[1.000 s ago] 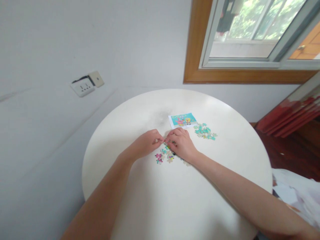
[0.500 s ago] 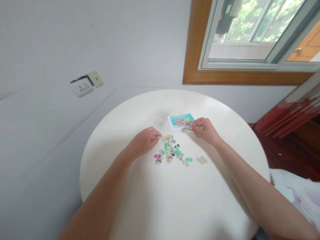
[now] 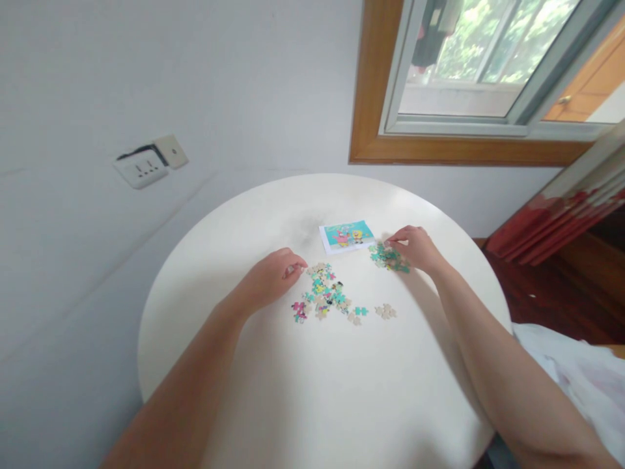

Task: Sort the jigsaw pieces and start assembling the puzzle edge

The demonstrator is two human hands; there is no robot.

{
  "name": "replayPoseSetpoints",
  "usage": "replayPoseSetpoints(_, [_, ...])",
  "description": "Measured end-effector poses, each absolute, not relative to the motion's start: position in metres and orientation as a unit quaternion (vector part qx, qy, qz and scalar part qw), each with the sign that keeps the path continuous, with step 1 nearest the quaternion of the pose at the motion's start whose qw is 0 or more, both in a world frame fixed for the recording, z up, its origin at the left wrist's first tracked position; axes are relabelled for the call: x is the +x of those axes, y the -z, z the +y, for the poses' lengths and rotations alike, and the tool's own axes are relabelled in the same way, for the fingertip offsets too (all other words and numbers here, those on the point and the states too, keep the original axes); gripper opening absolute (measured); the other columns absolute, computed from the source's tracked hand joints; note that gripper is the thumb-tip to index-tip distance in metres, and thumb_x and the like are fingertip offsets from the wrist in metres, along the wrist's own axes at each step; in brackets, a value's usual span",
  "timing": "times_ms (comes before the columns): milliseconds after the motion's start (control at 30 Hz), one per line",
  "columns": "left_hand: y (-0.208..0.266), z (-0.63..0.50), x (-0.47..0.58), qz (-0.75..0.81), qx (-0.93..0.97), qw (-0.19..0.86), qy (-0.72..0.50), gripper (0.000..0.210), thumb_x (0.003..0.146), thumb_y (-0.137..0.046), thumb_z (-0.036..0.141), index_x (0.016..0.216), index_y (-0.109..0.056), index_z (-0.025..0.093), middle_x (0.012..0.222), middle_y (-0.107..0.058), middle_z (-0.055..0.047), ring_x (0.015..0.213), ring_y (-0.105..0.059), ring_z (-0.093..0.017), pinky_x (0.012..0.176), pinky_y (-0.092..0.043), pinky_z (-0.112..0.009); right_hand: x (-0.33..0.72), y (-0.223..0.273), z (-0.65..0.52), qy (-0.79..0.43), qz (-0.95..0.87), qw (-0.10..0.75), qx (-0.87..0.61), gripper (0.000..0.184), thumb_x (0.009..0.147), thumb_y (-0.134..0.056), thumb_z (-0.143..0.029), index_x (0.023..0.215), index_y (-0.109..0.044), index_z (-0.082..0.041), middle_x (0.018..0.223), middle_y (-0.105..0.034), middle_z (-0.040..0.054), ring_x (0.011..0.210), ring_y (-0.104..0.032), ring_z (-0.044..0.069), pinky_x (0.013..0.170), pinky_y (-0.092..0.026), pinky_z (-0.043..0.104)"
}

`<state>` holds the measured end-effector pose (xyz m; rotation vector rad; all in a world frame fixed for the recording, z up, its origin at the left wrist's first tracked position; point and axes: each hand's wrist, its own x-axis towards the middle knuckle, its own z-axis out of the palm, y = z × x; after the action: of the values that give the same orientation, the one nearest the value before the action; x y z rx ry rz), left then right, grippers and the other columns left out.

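While the head view is taken, the right hand point(image 3: 415, 249) is seen resting on a small heap of teal puzzle pieces point(image 3: 388, 256) beside the picture card point(image 3: 346, 235), fingertips pinched narrow; whether a piece is held cannot be told. The left hand point(image 3: 271, 280) is curled loosely, touching the larger scatter of pieces point(image 3: 326, 294) at mid-surface point(image 3: 312, 404). A single piece is best lifted by its edges, neighbours left undisturbed, and checked against the card.
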<state>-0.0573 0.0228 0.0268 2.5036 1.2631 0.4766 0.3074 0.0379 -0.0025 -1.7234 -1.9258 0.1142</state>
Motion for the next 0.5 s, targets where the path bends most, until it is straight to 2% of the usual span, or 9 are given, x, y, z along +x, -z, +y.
replayPoseSetpoints(133, [-0.027, 0.022, -0.056, 0.439, 0.871, 0.151, -0.163, 0.028, 0.088, -0.046, 0.025, 0.097, -0.071, 0.018, 0.087, -0.061, -0.005, 0.074, -0.057, -0.017, 0.072, -0.045, -0.03, 0.284, -0.005, 0.03, -0.046, -0.752, 0.27, -0.6, 0.019, 0.087, -0.059, -0.027, 0.09, -0.078, -0.022, 0.095, -0.071, 0.0101, 0.091, -0.061, 0.025, 0.091, -0.042, 0.045])
replayPoseSetpoints(333, [-0.026, 0.02, -0.055, 0.432, 0.874, 0.158, -0.157, 0.027, 0.083, -0.048, 0.016, 0.097, -0.071, 0.016, 0.092, -0.062, -0.007, 0.077, -0.058, -0.018, 0.074, -0.047, -0.03, 0.223, -0.009, 0.003, -0.072, -0.852, 0.243, -0.458, 0.02, 0.089, -0.058, -0.02, 0.098, -0.076, -0.024, 0.098, -0.069, 0.0075, 0.098, -0.056, 0.023, 0.09, -0.039, 0.039])
replayPoseSetpoints(500, [-0.026, 0.02, -0.055, 0.424, 0.878, 0.163, -0.154, 0.028, 0.08, -0.049, 0.011, 0.097, -0.071, 0.017, 0.092, -0.061, -0.006, 0.08, -0.058, -0.019, 0.078, -0.048, -0.031, 0.191, -0.003, -0.011, -0.077, -0.879, 0.219, -0.417, 0.025, 0.092, -0.057, -0.029, 0.112, -0.072, -0.024, 0.102, -0.066, 0.0081, 0.097, -0.053, 0.022, 0.089, -0.038, 0.038])
